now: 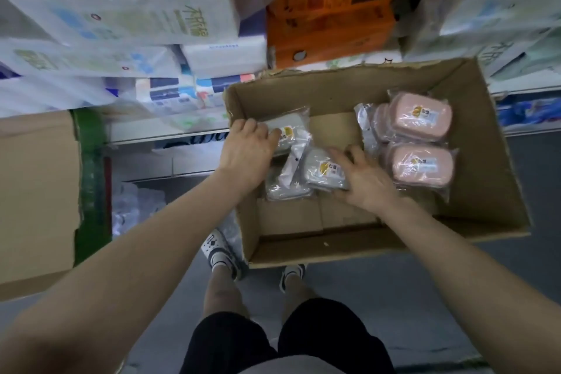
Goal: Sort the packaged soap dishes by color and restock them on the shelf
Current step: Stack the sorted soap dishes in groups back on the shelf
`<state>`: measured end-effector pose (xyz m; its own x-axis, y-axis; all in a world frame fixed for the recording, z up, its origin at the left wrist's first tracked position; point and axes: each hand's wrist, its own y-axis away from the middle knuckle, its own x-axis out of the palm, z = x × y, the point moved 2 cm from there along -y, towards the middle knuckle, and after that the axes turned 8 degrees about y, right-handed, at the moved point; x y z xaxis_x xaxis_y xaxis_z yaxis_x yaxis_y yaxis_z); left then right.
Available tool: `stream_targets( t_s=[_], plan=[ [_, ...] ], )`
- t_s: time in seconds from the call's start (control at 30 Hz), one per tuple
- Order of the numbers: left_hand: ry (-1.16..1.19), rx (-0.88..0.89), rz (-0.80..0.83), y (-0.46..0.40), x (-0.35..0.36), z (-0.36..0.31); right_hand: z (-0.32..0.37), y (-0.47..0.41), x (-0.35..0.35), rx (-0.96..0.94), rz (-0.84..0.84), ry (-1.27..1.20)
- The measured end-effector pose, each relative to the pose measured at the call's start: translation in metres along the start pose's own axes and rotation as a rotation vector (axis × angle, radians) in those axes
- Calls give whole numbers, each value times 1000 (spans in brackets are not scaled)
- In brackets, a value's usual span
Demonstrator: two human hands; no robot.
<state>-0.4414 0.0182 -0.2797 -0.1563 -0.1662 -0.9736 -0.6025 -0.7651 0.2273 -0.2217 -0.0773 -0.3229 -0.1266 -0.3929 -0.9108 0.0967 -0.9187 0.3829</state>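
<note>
An open cardboard box holds packaged soap dishes. Pink ones lie at its right: an upper pink pack and a lower pink pack. Grey ones lie at the left. My left hand grips the far grey pack at its left end. My right hand rests on the near grey pack, fingers spread along its right edge. A third grey pack lies partly under the others.
Shelves ahead carry tissue packs and an orange carton. A second brown box with green tape stands at the left. My feet are on the grey floor just in front of the box.
</note>
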Motion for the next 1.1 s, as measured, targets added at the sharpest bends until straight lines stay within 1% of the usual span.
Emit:
stream_targets(
  t_s=[0.1,0.17,0.23,0.33,0.43,0.5,0.53,0.6,0.73,0.8,0.9,1.0,1.1],
  plan=[
    [135,-37,69,-26,16,-11,-23,6,-8,138,-46,49],
    [177,-90,133,-41,32,-14,-26,3,-3,211,-90,101],
    [188,-140,220,-50,50,-13,-23,-2,7,288,-88,73],
    [178,-164,282,-56,67,-7,-13,-13,28,382,62,18],
    [169,-157,269,-59,73,-6,2,-23,46,394,166,-121],
    [162,-154,229,-61,75,-7,10,-23,53,342,196,-273],
    [165,-156,206,-62,76,-6,11,-21,54,293,184,-325],
    [177,-166,167,-64,79,-6,6,-17,54,163,153,-330],
    [185,-178,102,-71,85,-7,-16,-15,48,-21,278,-141],
    [165,-185,91,-72,89,-6,-15,-24,41,-90,293,5],
    [138,-183,86,-73,93,-3,-8,-41,37,-171,226,244],
    [131,-181,123,-73,89,-2,-12,-49,43,-227,154,372],
    [177,-168,155,-68,78,-4,-20,-43,35,-254,95,457]
  ],
)
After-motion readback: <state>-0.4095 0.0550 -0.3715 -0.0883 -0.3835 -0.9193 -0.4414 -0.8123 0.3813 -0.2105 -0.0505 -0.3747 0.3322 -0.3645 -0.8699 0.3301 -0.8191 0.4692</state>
